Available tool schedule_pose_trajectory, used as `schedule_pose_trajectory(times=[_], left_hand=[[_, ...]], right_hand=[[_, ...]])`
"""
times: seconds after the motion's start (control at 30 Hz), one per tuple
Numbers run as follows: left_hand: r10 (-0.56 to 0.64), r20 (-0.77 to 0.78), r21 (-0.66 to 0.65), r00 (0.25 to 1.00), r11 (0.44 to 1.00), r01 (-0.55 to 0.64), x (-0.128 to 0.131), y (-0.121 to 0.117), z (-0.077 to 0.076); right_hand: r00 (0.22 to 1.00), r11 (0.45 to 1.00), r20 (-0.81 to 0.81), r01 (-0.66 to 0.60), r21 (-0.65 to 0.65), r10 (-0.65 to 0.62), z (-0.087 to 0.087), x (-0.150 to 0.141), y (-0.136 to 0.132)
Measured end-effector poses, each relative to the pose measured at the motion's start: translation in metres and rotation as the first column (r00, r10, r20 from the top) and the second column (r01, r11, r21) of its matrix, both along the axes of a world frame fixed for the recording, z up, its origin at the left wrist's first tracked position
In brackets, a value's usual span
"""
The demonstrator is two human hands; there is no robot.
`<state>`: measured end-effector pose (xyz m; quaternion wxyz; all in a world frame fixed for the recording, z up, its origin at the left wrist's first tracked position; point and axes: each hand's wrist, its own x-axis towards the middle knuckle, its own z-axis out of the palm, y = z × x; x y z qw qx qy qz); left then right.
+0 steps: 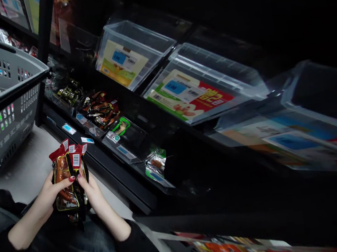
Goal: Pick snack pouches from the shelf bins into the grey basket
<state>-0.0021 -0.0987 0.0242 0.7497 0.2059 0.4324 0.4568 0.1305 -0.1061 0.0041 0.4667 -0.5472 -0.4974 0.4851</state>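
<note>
Packets (61,167) fill left grip (51,191) and right grip (92,191).

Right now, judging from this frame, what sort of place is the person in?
Probably a supermarket aisle: a grey shopping basket is close by, clear bins carry blue price tags, and the left hand and right hand hold barcoded packets.

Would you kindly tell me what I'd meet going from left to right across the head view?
Gray basket → held red-topped packets → green-edged packet → silver-and-green packet → blurred rightmost clear box.
</note>
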Motion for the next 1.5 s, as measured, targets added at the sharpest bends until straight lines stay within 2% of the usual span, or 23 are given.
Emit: schedule_pose_trajectory(times=[0.13,0.33,0.4,0.47,0.57,0.63,0.73,0.8,0.87,0.93,1.0,1.13,1.23,1.4,1.5], left_hand=[[0.027,-0.085,0.071,0.996,0.997,-0.021,0.0,0.001,-0.003],[0.05,-0.34,0.24,0.939,0.97,0.035,0.0,0.003,-0.017],[0.033,-0.28,0.205,0.96,0.978,0.026,0.0,0.002,-0.017],[-0.022,-0.1,0.131,0.995,0.991,0.035,-0.001,0.002,-0.014],[-0.096,0.171,0.038,0.981,0.995,0.091,-0.005,0.0,-0.006],[-0.109,0.249,-0.026,0.962,0.993,0.119,-0.008,-0.001,-0.001],[-0.108,0.281,-0.092,0.954,0.986,0.139,-0.009,-0.004,0.004],[-0.106,0.284,-0.091,0.953,0.986,0.137,-0.007,-0.005,0.006],[-0.084,0.276,-0.086,0.958,0.99,0.112,-0.005,-0.006,0.006],[-0.056,0.248,-0.076,0.967,0.994,0.077,-0.002,-0.006,0.006],[-0.031,0.213,-0.054,0.976,0.998,0.044,0.0,-0.005,0.005],[0.026,0.18,-0.084,0.983,0.996,-0.011,0.001,0.0,0.003],[0.017,0.126,-0.099,0.992,0.995,-0.005,0.0,0.0,0.0],[-0.071,0.118,-0.141,0.991,0.986,0.087,-0.004,-0.003,-0.011],[-0.107,0.144,-0.155,0.984,0.979,0.13,-0.007,-0.003,-0.015]], right_hand=[[0.995,0.997,0.082,-0.06,0.044,0.056,0.007,0.003,-0.001],[0.993,0.993,-0.029,-0.117,0.017,0.117,0.004,-0.003,-0.004],[0.992,0.994,-0.06,-0.109,-0.004,0.108,0.002,-0.004,-0.003],[0.994,0.996,-0.078,-0.083,-0.02,0.081,0.003,-0.003,0.0],[0.991,0.998,-0.124,-0.054,-0.036,0.049,0.01,0.0,0.002],[0.983,0.996,-0.168,-0.077,-0.043,0.069,0.016,0.002,0.002],[0.977,0.991,-0.175,-0.131,-0.025,0.125,0.023,0.002,-0.001],[0.987,0.992,-0.098,-0.125,0.012,0.126,0.023,0.001,-0.004],[0.995,0.995,0.055,-0.084,0.048,0.081,0.019,0.0,-0.005],[0.968,0.996,0.249,-0.033,0.078,0.013,0.013,0.001,-0.004],[0.926,0.994,0.373,0.009,0.106,-0.048,0.006,0.002,-0.002],[0.938,0.99,0.332,0.055,0.133,-0.097,-0.002,0.0,0.003],[0.94,0.984,0.321,0.062,0.168,-0.114,-0.001,-0.004,0.004],[0.881,0.973,0.453,0.03,0.229,-0.134,0.006,-0.007,0.0],[0.817,0.97,0.559,0.003,0.243,-0.142,0.01,-0.008,-0.003]])
